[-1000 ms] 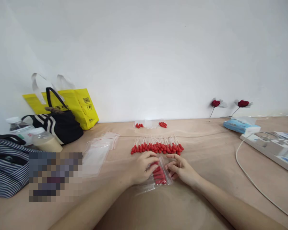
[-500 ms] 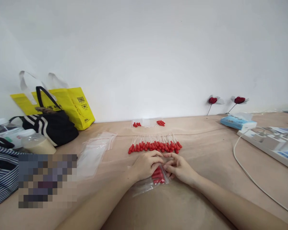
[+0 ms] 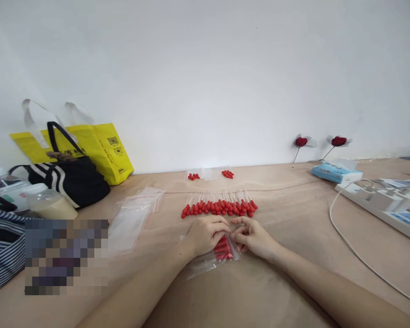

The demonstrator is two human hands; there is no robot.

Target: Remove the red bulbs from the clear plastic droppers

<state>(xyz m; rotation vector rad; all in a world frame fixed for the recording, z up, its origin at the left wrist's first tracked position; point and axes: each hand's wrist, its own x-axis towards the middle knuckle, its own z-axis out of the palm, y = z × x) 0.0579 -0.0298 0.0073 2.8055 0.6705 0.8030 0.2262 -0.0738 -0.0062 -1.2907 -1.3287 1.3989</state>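
Note:
A clear zip bag (image 3: 207,266) lies low on the table with several red-tipped pieces (image 3: 223,249) inside it. My left hand (image 3: 207,234) is over the bag's left side, its fingers curled onto the upper edge. From the right, my right hand (image 3: 254,239) pinches the same edge, thumb and index finger close together. The fingertips of both hands nearly meet there and partly hide the bag. Just beyond them is a row of thin pale sticks with red rounded ends (image 3: 222,207), the red ends pointing towards me.
Flat clear bags (image 3: 131,221) lie at left, beside a jar (image 3: 54,205), a black bag (image 3: 85,182) and a yellow bag (image 3: 121,159). Filled bags (image 3: 210,174) lie near the wall. At right are a tissue pack (image 3: 335,173), a power strip (image 3: 392,214), a cable (image 3: 348,246) and two red flowers (image 3: 301,142).
The whole view has shifted slightly, so things appear a little further left. Both hands stay on the zip bag in almost the same pose.

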